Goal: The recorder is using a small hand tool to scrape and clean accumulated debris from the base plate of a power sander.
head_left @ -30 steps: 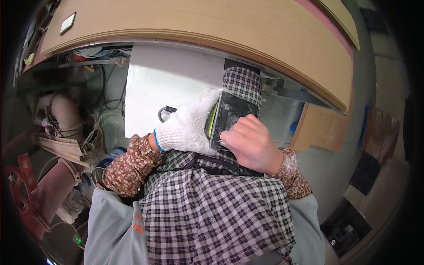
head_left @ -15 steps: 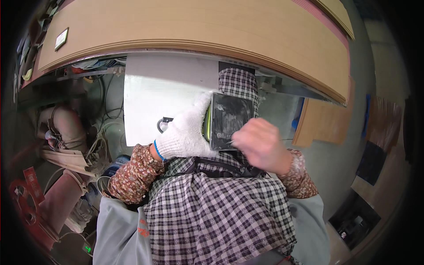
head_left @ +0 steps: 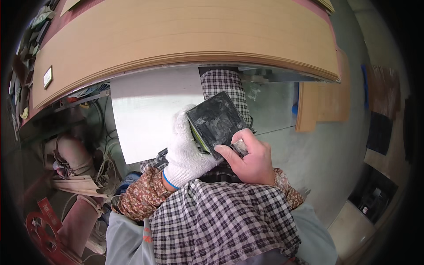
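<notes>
My left hand (head_left: 187, 154), in a white knit glove with a blue cuff edge, is closed round what looks like a sander (head_left: 216, 119). Its black rectangular base pad, dusty and smudged pale, faces up, and a strip of its green body shows beside the glove. Bare, my right hand (head_left: 254, 163) grips the pad's near right corner between thumb and forefinger. A small greyish piece shows between those fingers; I cannot tell whether it is part of the tool. The tool is held tilted above my lap, over a checked apron (head_left: 212, 216).
A long stack of tan boards (head_left: 185, 35) crosses the far side. Beneath its edge lies a white panel (head_left: 145, 119). Hoses, wood strips (head_left: 77, 185) and a red metal part (head_left: 39, 234) crowd the left. Cut boards (head_left: 324, 97) stand at the right.
The sander has turned anticlockwise and shifted slightly left. My right hand, blurred in motion before, is now steady with thumb and forefinger at its corner. The whole view has shifted a little.
</notes>
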Tool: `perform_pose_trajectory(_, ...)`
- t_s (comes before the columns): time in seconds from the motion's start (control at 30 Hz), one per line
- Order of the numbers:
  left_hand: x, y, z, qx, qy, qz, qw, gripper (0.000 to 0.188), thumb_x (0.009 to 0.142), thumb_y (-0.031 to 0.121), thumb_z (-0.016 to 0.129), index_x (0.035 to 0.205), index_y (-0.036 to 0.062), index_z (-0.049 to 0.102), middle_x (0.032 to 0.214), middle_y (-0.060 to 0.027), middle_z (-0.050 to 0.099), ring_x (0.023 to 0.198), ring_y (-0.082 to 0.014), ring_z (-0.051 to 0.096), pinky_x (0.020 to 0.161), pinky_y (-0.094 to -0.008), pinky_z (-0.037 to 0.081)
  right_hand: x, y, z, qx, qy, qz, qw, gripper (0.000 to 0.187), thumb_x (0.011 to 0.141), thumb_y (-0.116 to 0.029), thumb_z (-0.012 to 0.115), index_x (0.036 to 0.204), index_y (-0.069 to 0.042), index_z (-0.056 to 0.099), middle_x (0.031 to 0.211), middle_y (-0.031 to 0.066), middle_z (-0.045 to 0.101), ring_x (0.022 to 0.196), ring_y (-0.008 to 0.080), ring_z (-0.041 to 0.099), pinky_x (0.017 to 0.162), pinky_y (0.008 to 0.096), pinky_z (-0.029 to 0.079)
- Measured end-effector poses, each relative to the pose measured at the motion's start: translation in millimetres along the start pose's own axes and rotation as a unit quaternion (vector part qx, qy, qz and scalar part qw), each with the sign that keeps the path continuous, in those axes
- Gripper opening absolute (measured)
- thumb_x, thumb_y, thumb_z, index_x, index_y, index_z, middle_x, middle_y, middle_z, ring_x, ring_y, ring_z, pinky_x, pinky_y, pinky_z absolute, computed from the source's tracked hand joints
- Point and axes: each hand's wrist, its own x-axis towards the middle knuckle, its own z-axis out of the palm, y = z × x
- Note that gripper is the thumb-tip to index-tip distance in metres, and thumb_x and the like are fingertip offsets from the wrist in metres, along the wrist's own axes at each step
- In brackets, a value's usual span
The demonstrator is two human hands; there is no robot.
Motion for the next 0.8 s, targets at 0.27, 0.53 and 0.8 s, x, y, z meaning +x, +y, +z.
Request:
perform_pose_trajectory(0.27,-1,3,2,0.031,0.01,0.007,0.999,0.103,0.063,0.025,0.099,0.142,-0.0019,0.039,0.125,-0.0197,0.054,0.112,-0.0356,0.062,0.096,-0.0443,0.053,-7,14,6,0.248,-0.012,0.156,0.956,0.025,0.096,-0.02,0.078,0.092,-0.003,0.059,0.07,0.0075,0.069,0.056,0.0088,0.06,0.052,0.0263,0.048)
perform_pose_trajectory(0.53,-1,3,1,0.065,0.013,0.024,0.998,0.104,0.063,0.029,0.1,0.142,-0.0015,0.039,0.123,-0.0187,0.055,0.11,-0.035,0.063,0.094,-0.0446,0.053,-10,7,6,0.36,-0.01,0.217,0.908,0.022,0.097,-0.017,0.076,0.092,-0.004,0.06,0.075,0.0034,0.07,0.056,0.0032,0.052,0.051,0.0225,0.043)
perform_pose_trajectory(0.8,-2,0,0,0.03,0.002,-0.007,1.0,0.107,0.062,0.028,0.101,0.143,-0.002,0.038,0.125,-0.0187,0.056,0.112,-0.0331,0.064,0.096,-0.043,0.054,-15,12,13,0.241,-0.015,0.167,0.956,0.024,0.092,-0.018,0.082,0.093,-0.003,0.064,0.075,-0.0002,0.069,0.061,0.0029,0.058,0.057,0.0222,0.048)
